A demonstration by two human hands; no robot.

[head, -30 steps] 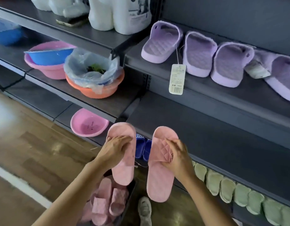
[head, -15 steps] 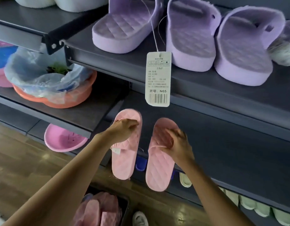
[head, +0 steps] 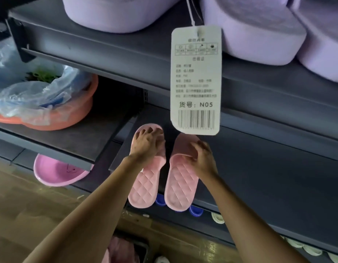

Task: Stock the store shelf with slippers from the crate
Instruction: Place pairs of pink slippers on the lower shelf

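Two pink quilted slippers lie side by side on the dark grey middle shelf [head: 268, 179], heels over its front edge. My left hand [head: 147, 143] grips the strap of the left pink slipper [head: 145, 186]. My right hand [head: 202, 154] grips the strap of the right pink slipper [head: 181, 185]. The black crate [head: 130, 249] with more pink slippers shows at the bottom between my forearms, mostly hidden.
Purple slippers [head: 249, 31] fill the shelf above, and a white price tag [head: 196, 80] hangs from one just over my hands. An orange basin [head: 65, 118] with a plastic bag sits left, a pink basin [head: 56, 175] below it. Blue slippers [head: 195, 210] and pale green ones [head: 217, 218] line the bottom shelf.
My head has come closer to the shelf. Both hands have carried the pink slippers forward and down onto the middle shelf, toes further in.
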